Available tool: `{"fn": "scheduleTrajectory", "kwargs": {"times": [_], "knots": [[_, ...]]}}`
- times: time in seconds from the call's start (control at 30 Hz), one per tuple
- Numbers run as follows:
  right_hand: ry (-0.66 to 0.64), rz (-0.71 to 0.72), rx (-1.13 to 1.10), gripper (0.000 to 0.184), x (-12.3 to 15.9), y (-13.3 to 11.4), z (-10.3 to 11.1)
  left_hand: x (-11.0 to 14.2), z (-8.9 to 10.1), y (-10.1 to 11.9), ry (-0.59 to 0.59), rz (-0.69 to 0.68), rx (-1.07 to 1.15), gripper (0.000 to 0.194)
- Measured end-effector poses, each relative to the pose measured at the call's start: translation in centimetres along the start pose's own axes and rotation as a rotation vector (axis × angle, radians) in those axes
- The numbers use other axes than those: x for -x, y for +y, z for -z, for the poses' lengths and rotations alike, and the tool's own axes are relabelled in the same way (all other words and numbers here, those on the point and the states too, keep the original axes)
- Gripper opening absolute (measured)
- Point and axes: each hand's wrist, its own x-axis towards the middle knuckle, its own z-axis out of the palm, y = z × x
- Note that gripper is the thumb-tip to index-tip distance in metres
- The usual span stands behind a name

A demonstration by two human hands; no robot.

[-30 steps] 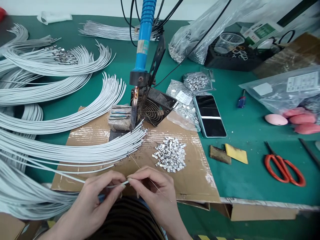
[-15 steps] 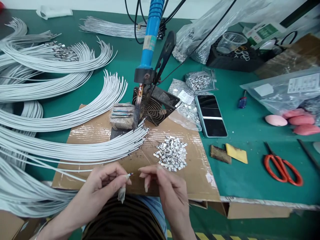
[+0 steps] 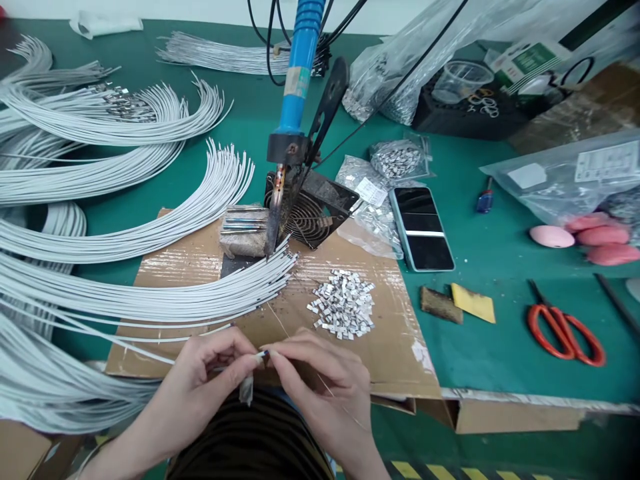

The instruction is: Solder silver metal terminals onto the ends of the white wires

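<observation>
My left hand (image 3: 203,383) pinches the end of a thin white wire (image 3: 150,352) that runs in from the left. My right hand (image 3: 320,380) meets it fingertip to fingertip, its thumb and forefinger closed on the wire's tip, where a small dark end shows. A thin solder strand (image 3: 280,323) crosses over my right hand. Both hands hover above the near edge of a cardboard sheet (image 3: 400,347). A pile of small metal terminals (image 3: 343,303) lies just beyond my right hand. A blue-handled soldering iron (image 3: 293,100) stands in its holder behind, its tip pointing down.
Bundles of white wires (image 3: 125,293) fan across the left side of the green table. A small fan (image 3: 305,217), bags of terminals (image 3: 395,160), a phone (image 3: 421,228), red scissors (image 3: 565,330), a yellow sponge (image 3: 473,303) and pink objects (image 3: 600,240) lie to the right.
Half a second ago my hands were apart, the right one open near the wire tip. Now my right fingers have closed on the tip held by my left hand.
</observation>
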Motion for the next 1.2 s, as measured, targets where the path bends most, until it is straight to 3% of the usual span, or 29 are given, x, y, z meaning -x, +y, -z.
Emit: {"fn": "scheduleTrajectory", "kwargs": {"times": [0.13, 0.3, 0.47, 0.63, 0.73, 0.8, 0.87, 0.9, 0.97, 1.03, 1.1, 1.2], "knots": [[0.095, -0.038, -0.012, 0.023, 0.4, 0.6, 0.5, 0.1, -0.4, -0.2, 0.04, -0.04, -0.069, 0.031], [0.273, -0.123, -0.08, 0.021, 1.1, 2.3, 3.6, 0.3, -0.5, -0.5, 0.115, -0.114, -0.171, 0.027], [0.263, -0.198, -0.059, 0.014, 1.5, 2.6, 4.6, 0.5, -0.6, -0.4, 0.181, -0.178, -0.248, 0.013], [0.268, -0.215, 0.048, 0.058, 2.1, 1.6, 5.2, 0.8, -0.7, -0.6, 0.223, -0.482, -0.547, 0.009], [0.402, -0.232, 0.271, 0.06, 1.9, 2.0, 9.0, 0.7, 0.1, -1.8, 0.169, -0.791, -0.741, 0.022], [0.549, -0.262, 0.471, 0.051, 1.4, 2.4, 13.3, 0.3, 0.9, -2.7, 0.061, -1.009, -0.879, 0.03], [0.712, -0.312, 0.669, 0.048, 0.7, 2.6, 18.3, -0.4, 1.3, -3.3, -0.039, -1.083, -0.893, 0.032], [0.785, -0.35, 0.761, 0.046, 0.3, 2.6, 20.7, -0.7, 1.4, -3.3, -0.09, -1.017, -0.835, 0.027], [0.851, -0.476, 0.924, 0.032, -0.6, 2.5, 25.2, -1.0, 1.2, -2.8, -0.16, -0.694, -0.631, 0.016], [0.818, -0.635, 1.032, 0.02, -1.6, 2.3, 28.5, -1.2, 0.7, -1.8, -0.168, -0.324, -0.368, 0.029], [0.737, -0.773, 1.063, 0.026, -2.6, 2.1, 30.6, -1.2, 0.3, -0.8, -0.122, -0.072, -0.105, 0.037], [0.688, -0.827, 1.056, 0.033, -3.0, 1.8, 31.2, -1.0, 0.1, -0.1, -0.063, 0.064, 0.18, 0.044]]}}
